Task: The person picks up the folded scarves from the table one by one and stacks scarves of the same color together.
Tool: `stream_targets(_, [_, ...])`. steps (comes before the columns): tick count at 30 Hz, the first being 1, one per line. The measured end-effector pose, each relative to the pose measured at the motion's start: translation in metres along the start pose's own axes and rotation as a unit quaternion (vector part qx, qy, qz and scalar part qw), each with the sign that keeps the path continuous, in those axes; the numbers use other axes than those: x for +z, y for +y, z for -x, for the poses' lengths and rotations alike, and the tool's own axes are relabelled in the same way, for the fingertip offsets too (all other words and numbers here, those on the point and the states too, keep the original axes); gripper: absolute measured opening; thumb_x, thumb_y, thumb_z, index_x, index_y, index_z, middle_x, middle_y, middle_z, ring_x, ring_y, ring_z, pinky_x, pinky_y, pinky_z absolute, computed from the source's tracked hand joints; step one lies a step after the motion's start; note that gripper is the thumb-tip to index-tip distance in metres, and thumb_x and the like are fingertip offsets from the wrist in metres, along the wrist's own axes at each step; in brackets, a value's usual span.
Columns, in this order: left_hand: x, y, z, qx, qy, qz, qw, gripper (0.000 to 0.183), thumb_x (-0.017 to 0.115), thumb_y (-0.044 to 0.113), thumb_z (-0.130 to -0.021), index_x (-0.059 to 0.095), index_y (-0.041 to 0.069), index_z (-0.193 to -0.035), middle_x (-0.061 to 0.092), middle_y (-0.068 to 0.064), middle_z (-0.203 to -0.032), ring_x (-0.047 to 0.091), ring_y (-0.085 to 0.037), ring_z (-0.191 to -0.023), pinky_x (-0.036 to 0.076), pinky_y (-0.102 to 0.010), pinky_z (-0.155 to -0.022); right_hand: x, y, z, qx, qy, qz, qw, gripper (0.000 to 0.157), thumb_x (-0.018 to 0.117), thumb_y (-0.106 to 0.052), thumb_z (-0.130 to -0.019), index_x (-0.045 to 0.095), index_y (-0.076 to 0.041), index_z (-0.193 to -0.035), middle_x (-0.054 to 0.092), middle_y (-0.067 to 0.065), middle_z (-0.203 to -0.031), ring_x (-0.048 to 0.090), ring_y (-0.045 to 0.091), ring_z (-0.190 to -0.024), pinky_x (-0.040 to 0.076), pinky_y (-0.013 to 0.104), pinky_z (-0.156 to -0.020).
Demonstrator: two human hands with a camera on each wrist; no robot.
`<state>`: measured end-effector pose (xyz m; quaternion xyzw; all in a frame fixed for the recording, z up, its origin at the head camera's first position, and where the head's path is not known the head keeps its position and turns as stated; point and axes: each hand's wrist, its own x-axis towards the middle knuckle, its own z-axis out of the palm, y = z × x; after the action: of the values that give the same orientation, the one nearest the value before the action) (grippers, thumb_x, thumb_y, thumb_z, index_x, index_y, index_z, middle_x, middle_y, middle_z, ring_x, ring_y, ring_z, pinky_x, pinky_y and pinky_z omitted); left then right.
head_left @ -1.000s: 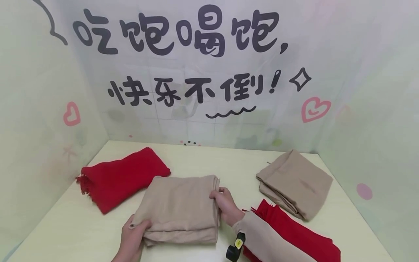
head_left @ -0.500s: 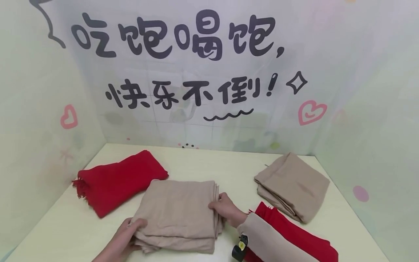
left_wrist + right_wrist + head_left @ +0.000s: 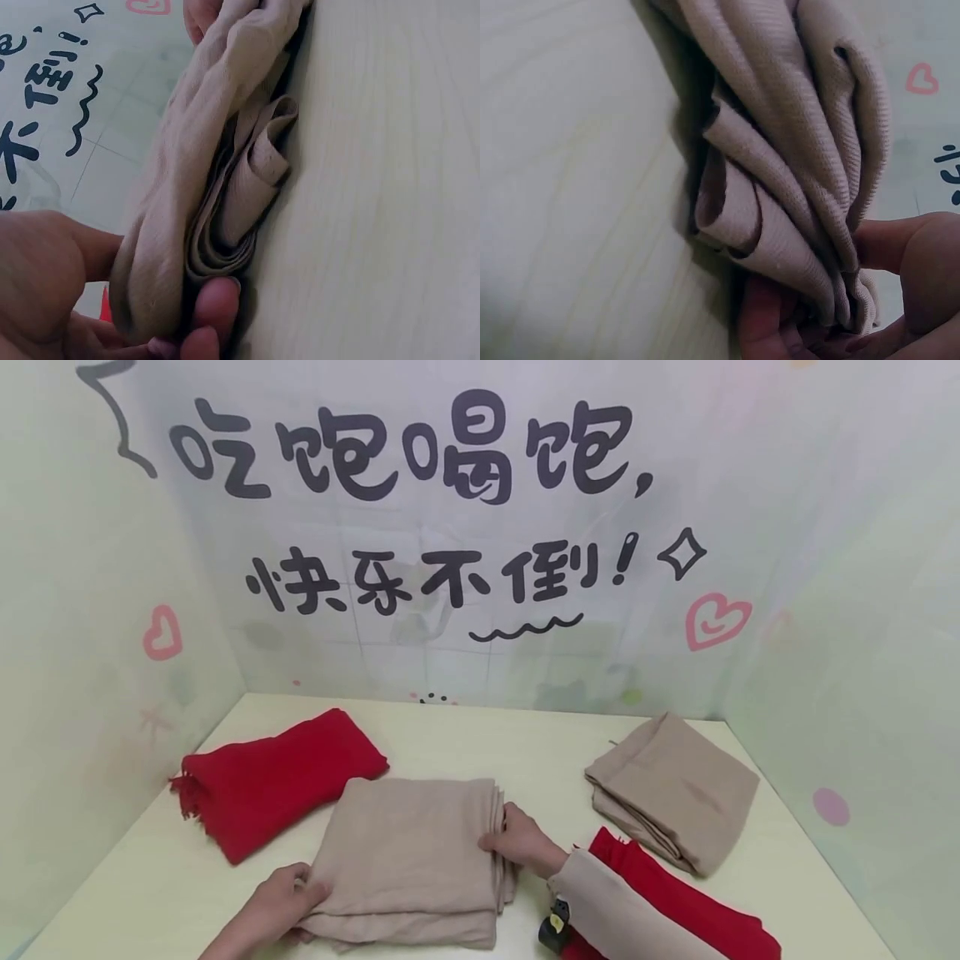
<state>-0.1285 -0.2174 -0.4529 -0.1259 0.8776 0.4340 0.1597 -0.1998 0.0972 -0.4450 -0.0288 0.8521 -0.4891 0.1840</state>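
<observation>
A folded beige cloth [image 3: 408, 852] lies at the front middle of the table, its layers stacked and its front edge showing a fold. My left hand [image 3: 281, 897] pinches its left front corner, thumb on top; in the left wrist view the fingertips [image 3: 217, 304] curl beneath the layers. On the opposite side my right hand [image 3: 525, 842] grips the right edge, thumb over the top layer. Seen from the right wrist, several loose folds [image 3: 772, 225] bunch above those fingers, which are partly hidden under the cloth.
A folded red fringed cloth [image 3: 281, 781] lies at the back left, touching the beige cloth's corner in this view. Another beige cloth [image 3: 678, 789] sits at the back right. A second red cloth [image 3: 690, 897] lies partly behind the right sleeve [image 3: 630, 910]. Printed wall sheets enclose the table [image 3: 487, 739].
The beige cloth has come slightly toward the front and lower onto the table, held by both hands. My left hand has shifted a little left and its grip now sits at the corner.
</observation>
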Motion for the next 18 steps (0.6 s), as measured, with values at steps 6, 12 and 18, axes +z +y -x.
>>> stream_targets(6, [-0.001,-0.003,0.0,0.013,0.012,-0.027,0.9995,0.023,0.06,0.018,-0.089,0.055,-0.003,-0.095,0.059,-0.007,-0.071,0.057,-0.016,-0.056,0.05,-0.03,-0.053,-0.002,0.001,0.002,0.006,-0.012,0.006,1.0,0.041,0.066,-0.012,-0.084,0.042,0.004,-0.114,0.054,0.018,-0.101,0.055,0.024,-0.079,0.046,0.034,-0.055])
stream_targets(12, [-0.01,0.003,0.0,0.051,0.033,-0.04,0.9973,0.028,0.065,0.018,-0.084,0.053,-0.002,-0.1,0.06,-0.006,-0.075,0.054,-0.017,-0.064,0.045,-0.03,-0.056,-0.006,0.0,0.003,0.022,-0.012,0.0,1.0,0.035,0.065,-0.014,-0.085,0.043,0.001,-0.108,0.052,0.014,-0.094,0.055,0.024,-0.077,0.047,0.033,-0.054])
stream_targets(18, [-0.017,0.009,0.002,0.073,0.051,-0.047,0.995,0.03,0.065,0.017,-0.082,0.053,-0.002,-0.102,0.061,-0.006,-0.082,0.056,-0.016,-0.071,0.044,-0.03,-0.06,-0.011,-0.005,0.007,0.02,-0.024,-0.009,0.999,0.03,0.064,-0.015,-0.086,0.042,-0.002,-0.102,0.051,0.012,-0.087,0.053,0.018,-0.065,0.047,0.027,-0.047])
